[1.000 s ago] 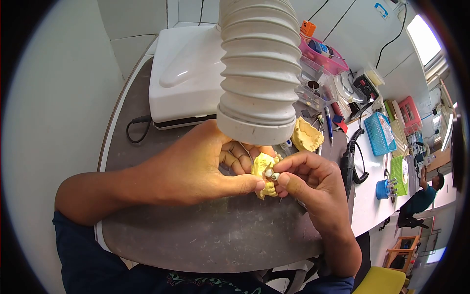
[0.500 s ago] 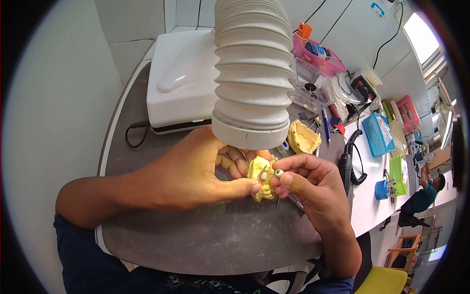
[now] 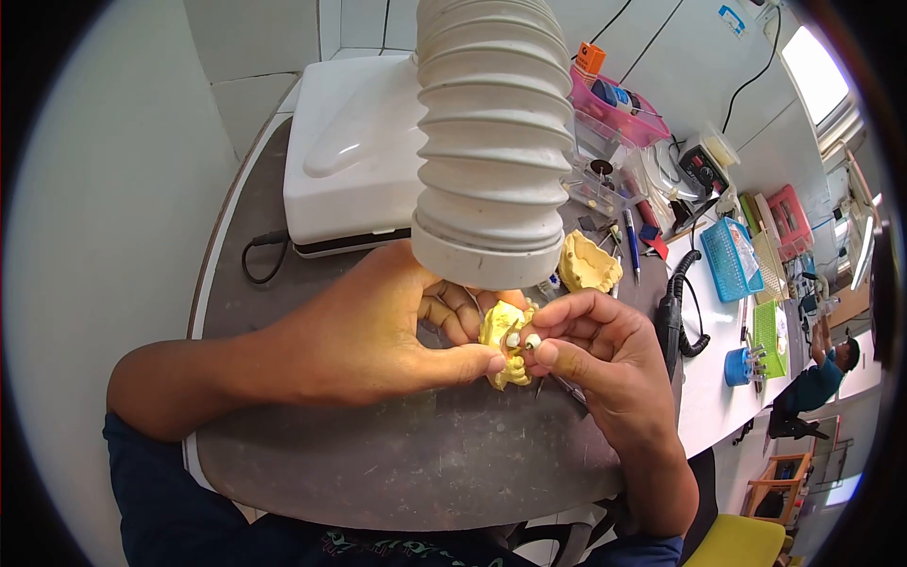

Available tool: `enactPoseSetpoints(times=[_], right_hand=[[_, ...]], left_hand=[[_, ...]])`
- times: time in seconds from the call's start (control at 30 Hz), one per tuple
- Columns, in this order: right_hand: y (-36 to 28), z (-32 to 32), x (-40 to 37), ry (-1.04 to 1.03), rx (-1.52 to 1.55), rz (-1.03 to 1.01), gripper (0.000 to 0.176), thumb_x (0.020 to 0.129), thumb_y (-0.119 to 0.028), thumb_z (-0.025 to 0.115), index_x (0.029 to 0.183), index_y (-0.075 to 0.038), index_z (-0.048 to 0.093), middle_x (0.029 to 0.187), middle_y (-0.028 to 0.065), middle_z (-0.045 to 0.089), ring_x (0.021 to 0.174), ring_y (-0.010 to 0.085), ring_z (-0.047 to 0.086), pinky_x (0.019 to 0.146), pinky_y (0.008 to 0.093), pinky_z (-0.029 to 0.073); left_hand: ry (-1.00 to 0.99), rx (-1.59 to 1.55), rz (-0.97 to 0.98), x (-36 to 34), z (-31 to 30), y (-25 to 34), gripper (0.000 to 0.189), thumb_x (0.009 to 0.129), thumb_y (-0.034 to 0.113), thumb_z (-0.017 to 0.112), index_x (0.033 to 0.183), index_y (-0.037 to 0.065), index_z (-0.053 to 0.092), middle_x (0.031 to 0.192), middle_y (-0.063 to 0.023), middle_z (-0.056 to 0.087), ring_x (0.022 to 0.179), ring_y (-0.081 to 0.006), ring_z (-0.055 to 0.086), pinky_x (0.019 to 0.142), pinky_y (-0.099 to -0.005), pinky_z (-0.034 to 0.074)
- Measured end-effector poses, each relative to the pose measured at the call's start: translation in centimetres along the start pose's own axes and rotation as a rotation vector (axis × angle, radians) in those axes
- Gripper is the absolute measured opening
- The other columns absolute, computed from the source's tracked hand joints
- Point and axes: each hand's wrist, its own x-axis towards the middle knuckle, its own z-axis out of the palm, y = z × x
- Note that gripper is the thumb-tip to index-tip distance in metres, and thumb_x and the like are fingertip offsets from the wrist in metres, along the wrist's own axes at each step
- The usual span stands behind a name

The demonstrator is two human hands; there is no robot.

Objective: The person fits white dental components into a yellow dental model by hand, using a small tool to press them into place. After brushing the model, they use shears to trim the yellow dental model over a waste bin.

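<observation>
My left hand point(image 3: 378, 326) grips a yellow dental cast point(image 3: 501, 331) above the grey work mat point(image 3: 397, 454), thumb along its lower side. My right hand point(image 3: 595, 354) pinches a small white tooth crown point(image 3: 532, 341) between thumb and forefinger and presses it against the cast. A thin metal tool point(image 3: 565, 386) pokes out under the right fingers. Both hands work just below the mouth of a white ribbed suction hose point(image 3: 491, 132).
A white machine point(image 3: 350, 161) with a black cable point(image 3: 260, 255) stands at the back of the mat. A second yellow cast point(image 3: 588, 265), pens, a black handpiece with coiled cord point(image 3: 680, 317), pink and blue baskets and a seated person point(image 3: 812, 378) lie to the right.
The crown in my right fingers, lifted slightly off the cast half a second ago, is back against the cast. My left hand has barely moved.
</observation>
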Motion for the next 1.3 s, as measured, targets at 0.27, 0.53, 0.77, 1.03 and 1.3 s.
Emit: enactPoseSetpoints(times=[0.27,0.53,0.77,1.03,1.3], right_hand=[[-0.3,0.6,0.0,0.034,-0.007,0.021,0.033,0.084,0.004,0.073,0.114,0.004,0.058,0.102,0.0116,0.068,0.092,0.0155,0.068,0.085,0.0277,0.057],[-0.2,0.7,-0.2,-0.018,-0.085,-0.015,0.032,0.087,0.000,0.073,0.114,0.004,0.058,0.105,0.0110,0.067,0.096,0.0131,0.067,0.088,0.0245,0.056],[-0.4,0.8,-0.3,-0.014,-0.102,0.008,0.033,0.086,0.000,0.074,0.114,0.004,0.058,0.104,0.0103,0.067,0.096,0.0124,0.067,0.088,0.0237,0.055],[-0.4,0.9,-0.4,-0.013,-0.122,0.010,0.030,0.085,0.000,0.075,0.112,0.004,0.060,0.104,0.0095,0.067,0.095,0.0117,0.066,0.088,0.0233,0.055],[-0.6,1.1,-0.8,0.021,-0.135,0.021,0.020,0.081,0.004,0.077,0.094,0.002,0.063,0.096,0.0103,0.068,0.090,0.0142,0.066,0.084,0.0277,0.054]], left_hand=[[0.000,0.005,0.008,0.0,0.1,0.1,0.038,0.086,0.011,0.074,0.118,-0.002,0.059,0.094,-0.0041,0.065,0.085,-0.0109,0.063,0.079,-0.0267,0.052],[0.012,-0.009,0.016,0.1,0.2,0.1,0.035,0.086,0.011,0.076,0.115,-0.001,0.061,0.092,-0.0029,0.063,0.082,-0.0098,0.063,0.078,-0.0261,0.052],[0.018,-0.040,0.008,0.0,0.3,0.0,0.037,0.084,0.010,0.077,0.115,-0.001,0.061,0.092,-0.0031,0.063,0.082,-0.0096,0.062,0.078,-0.0257,0.052],[0.007,-0.015,0.004,0.0,0.3,0.1,0.039,0.083,0.010,0.079,0.116,-0.002,0.061,0.092,-0.0041,0.065,0.081,-0.0093,0.063,0.077,-0.0252,0.053],[-0.002,0.006,-0.002,-0.1,0.1,0.1,0.042,0.083,0.009,0.080,0.117,-0.003,0.060,0.100,-0.0059,0.065,0.085,-0.0093,0.064,0.080,-0.0250,0.053]])
